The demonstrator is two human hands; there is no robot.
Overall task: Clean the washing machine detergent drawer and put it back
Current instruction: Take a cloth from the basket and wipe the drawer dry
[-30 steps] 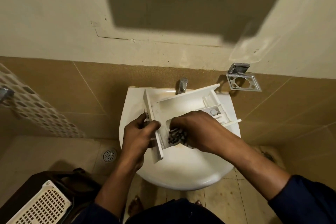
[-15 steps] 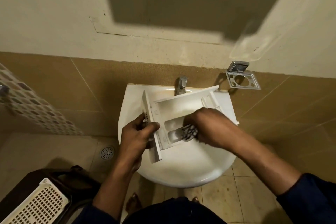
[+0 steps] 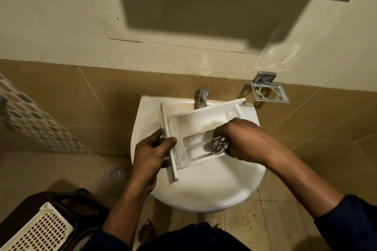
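Over the sink (image 3: 204, 191), left hand (image 3: 152, 154) grips drawer (image 3: 193, 123) — right hand (image 3: 239, 138) clutches cloth (image 3: 219, 144) inside.

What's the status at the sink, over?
Left hand grips detergent drawer by its front panel, over sink. Right hand presses patterned cloth into near compartment. Nothing blocking.

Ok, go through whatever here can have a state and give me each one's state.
Detergent drawer: out of the machine, held above the sink, open side up.
Left hand: grips the drawer's front panel.
Right hand: holds the cloth inside a small compartment.
Cloth: bunched up.
Tap: no water visibly running.
Wall holder: empty.
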